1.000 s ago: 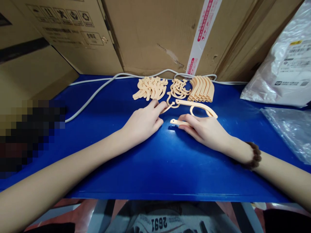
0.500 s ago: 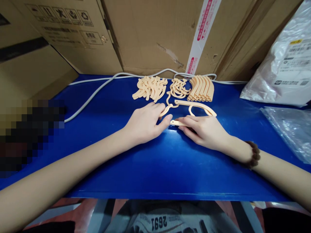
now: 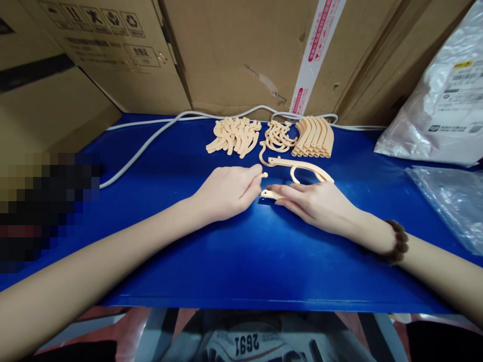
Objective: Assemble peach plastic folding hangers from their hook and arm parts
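Note:
My left hand [image 3: 230,193] is closed in a pinch around a beige plastic hook [image 3: 264,175]. Only the hook's small knobbed end shows past the fingers. To its right, my right hand [image 3: 311,201] grips a beige hanger arm [image 3: 267,194] low over the table. The arm's holed end points at my left thumb, and the rest lies under the fingers. Just beyond the right hand is a longer curved hanger piece [image 3: 298,163], with a rounded beige piece [image 3: 293,175] below it. A loose hook [image 3: 263,153] lies beyond the left fingertips.
At the back of the blue table [image 3: 241,266] are piles of curved arms [image 3: 234,136], hooks [image 3: 279,136] and stacked hanger pieces [image 3: 313,136]. Behind them run a white cable [image 3: 151,146] and cardboard boxes [image 3: 241,55]. Plastic-wrapped parcel [image 3: 433,110] and clear bag [image 3: 449,201] lie right.
My left fingers have closed around the hook and turned it, so its knobbed end now points right. My right hand has shifted slightly with the hanger arm.

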Demonstrator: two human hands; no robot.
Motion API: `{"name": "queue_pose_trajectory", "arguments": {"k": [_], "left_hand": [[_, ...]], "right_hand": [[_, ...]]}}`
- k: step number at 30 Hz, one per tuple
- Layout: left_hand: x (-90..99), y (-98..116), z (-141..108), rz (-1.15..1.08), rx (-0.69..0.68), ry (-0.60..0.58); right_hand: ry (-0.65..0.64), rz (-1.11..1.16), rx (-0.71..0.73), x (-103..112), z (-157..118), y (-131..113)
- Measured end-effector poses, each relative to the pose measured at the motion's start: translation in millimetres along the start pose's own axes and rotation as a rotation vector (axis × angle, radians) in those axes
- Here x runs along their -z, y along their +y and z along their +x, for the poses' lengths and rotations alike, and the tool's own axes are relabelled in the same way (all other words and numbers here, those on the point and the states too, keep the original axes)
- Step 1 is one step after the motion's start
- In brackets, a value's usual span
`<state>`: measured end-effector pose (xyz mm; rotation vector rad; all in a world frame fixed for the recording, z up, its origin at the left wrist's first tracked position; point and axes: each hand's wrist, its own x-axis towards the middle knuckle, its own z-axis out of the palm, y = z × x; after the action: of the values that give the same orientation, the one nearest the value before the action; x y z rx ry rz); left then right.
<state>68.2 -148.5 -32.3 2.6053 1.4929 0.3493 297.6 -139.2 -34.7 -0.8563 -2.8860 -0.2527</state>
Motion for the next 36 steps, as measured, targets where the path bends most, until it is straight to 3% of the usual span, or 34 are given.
{"name": "queue_pose_trajectory", "arguments": {"k": [11,19,25,36], "left_hand": [[-1.4,0,-1,0.011,-0.029,0.014],[2.3,1,-1,0.049,0.061,-0.031],[1.9,1,-1,0.074,0.019,-0.056],[1.6,0,0,0.072,-0.062,-0.076]], "right_hand": [[-0.041,0.137,0.035,1,1,9],[0.016,-0.026,0.076,-1,-1,17],[0.035,-0.135,0.074,-1,-1,17],[0.072,-0.092,0.072,-3,-1,17]]}}
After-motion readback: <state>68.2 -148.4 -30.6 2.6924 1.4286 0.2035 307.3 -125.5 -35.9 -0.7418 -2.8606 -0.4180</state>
